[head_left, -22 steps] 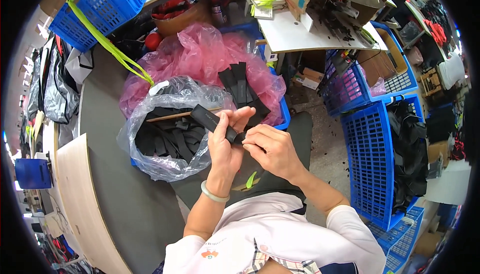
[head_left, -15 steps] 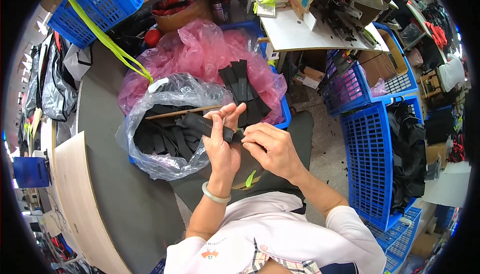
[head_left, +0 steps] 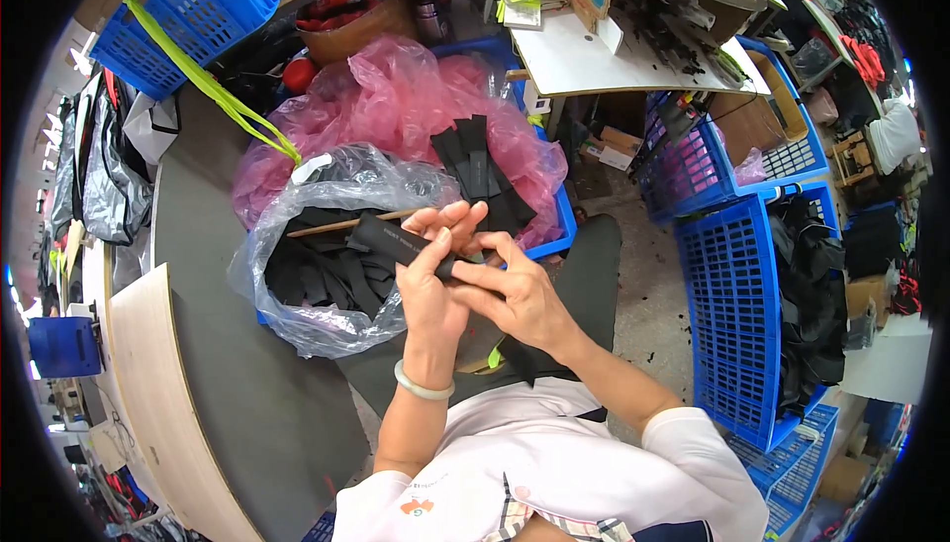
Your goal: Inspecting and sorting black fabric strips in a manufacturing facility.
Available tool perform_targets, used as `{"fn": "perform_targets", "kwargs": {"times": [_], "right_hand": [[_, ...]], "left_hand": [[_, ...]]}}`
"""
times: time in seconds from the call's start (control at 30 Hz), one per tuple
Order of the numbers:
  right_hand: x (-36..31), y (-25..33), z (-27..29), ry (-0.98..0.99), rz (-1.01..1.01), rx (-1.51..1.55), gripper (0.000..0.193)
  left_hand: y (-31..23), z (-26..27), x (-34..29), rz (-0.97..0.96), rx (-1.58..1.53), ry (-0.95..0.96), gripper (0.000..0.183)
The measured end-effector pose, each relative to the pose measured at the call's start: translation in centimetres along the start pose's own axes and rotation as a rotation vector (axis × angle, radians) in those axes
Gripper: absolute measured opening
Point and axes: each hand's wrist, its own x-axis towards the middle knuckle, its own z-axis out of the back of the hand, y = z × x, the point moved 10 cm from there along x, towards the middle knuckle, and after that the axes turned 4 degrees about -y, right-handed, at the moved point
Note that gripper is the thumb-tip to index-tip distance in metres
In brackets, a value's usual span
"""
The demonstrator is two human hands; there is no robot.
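A black fabric strip point(head_left: 391, 244) lies across the palm of my left hand point(head_left: 427, 295), pinned under the thumb. My right hand point(head_left: 520, 295) meets the strip's right end, its fingers closed around that end and touching my left hand; the fingertips are partly hidden. Just behind the hands, an open clear plastic bag point(head_left: 315, 332) holds many loose black strips point(head_left: 322, 280). A thin wooden stick point(head_left: 332, 226) lies across the bag's mouth. More black strips point(head_left: 482, 171) rest on pink plastic sheeting point(head_left: 396, 97) beyond.
A blue crate rim point(head_left: 564, 220) shows around the pink plastic. Blue crates point(head_left: 732, 314) with black material stand at the right, and another blue crate point(head_left: 213, 17) at the far left. A white table point(head_left: 594, 62) stands at the back. Neon-yellow straps point(head_left: 208, 77) hang at the left.
My right hand has moved left, against my left hand, and its fingers now lie further over the strip's end. The strip stays in my left hand.
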Motion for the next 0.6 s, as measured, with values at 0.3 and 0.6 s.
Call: {"fn": "perform_targets", "kwargs": {"times": [0.3, 0.6], "right_hand": [[1.1, -3.6, -5.3, 0.336, 0.058, -0.41, 0.015], [-0.2, -4.6, -4.5, 0.252, 0.076, -0.386, 0.017]], "left_hand": [[3.1, 3.5, 0.6, 0.258, -0.076, -0.156, 0.02], [3.6, 1.9, -0.8, 0.273, 0.063, -0.052, 0.021]]}}
